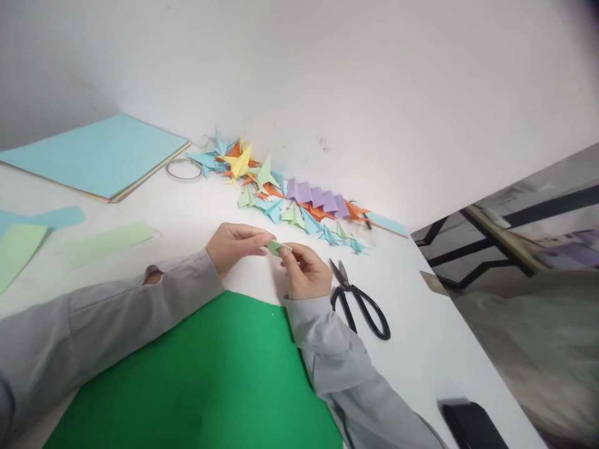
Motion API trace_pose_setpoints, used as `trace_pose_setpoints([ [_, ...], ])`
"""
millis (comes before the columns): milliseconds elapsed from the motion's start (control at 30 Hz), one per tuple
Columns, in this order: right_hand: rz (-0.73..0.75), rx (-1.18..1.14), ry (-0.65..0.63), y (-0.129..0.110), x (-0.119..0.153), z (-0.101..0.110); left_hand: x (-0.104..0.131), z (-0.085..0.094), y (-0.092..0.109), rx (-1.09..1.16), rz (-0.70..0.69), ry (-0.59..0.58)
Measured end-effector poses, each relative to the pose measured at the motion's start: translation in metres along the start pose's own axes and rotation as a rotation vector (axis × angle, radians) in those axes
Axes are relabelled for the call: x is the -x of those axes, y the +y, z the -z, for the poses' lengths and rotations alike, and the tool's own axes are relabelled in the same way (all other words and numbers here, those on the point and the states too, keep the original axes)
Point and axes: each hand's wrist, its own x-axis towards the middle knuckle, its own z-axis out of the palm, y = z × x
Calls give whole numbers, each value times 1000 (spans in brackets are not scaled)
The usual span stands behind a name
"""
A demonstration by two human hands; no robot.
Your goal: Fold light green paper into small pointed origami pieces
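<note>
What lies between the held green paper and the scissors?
The right hand, which grips the green paper and lies beside the scissors, in the head view.

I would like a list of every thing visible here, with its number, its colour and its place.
Paper stack: one, light blue on top, back left
Ring: one, pale, beside the stack
Folded papers: many, overlapping, mixed colours, along the wall
Flat strip: one, light blue, right of the folded papers
Blue paper: count unclear, left edge
Green strips: two, light green, left
Small paper: one, light green, between the fingers
Scissors: one, black handles, right
Mat: one, green, front
Black object: one, lower right
Table: one, white, underneath
Frame: black, far right, blurred
Sleeves: two, grey, forearms
Left hand, right hand: bare, centre
</note>
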Motion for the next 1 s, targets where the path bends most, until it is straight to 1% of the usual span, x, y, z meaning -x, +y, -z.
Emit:
trace_pose_setpoints([
  [67, 115, 50, 18, 1, -1, 1, 0, 1, -2, -103, -66, -16],
  [133, 201, 74, 17, 1, 0, 2, -1, 3, -3, -197, -151, -42],
  [200, 252, 81, 13, 0, 0, 2, -1, 3, -4, -254, -225, -54],
  [333, 333, 77, 14, 1, -1, 3, 2, 2, -2, -335, -326, -60],
  [500, 415, 142, -41, 4, -4, 5, 4, 2, 0, -426, -416, -62],
  [667, 519, 209, -29, 6, -6, 7, 1, 5, -3, -567, -447, -65],
  [767, 556, 232, -9, 8, -5, 8, -2, 9, -8, -595, -556, -107],
  [833, 565, 240, -15, 8, -5, 8, -4, 10, -10, -619, -632, -116],
  [1000, 587, 253, -53, 8, -5, 7, -4, 11, -12, -680, -753, -107],
])
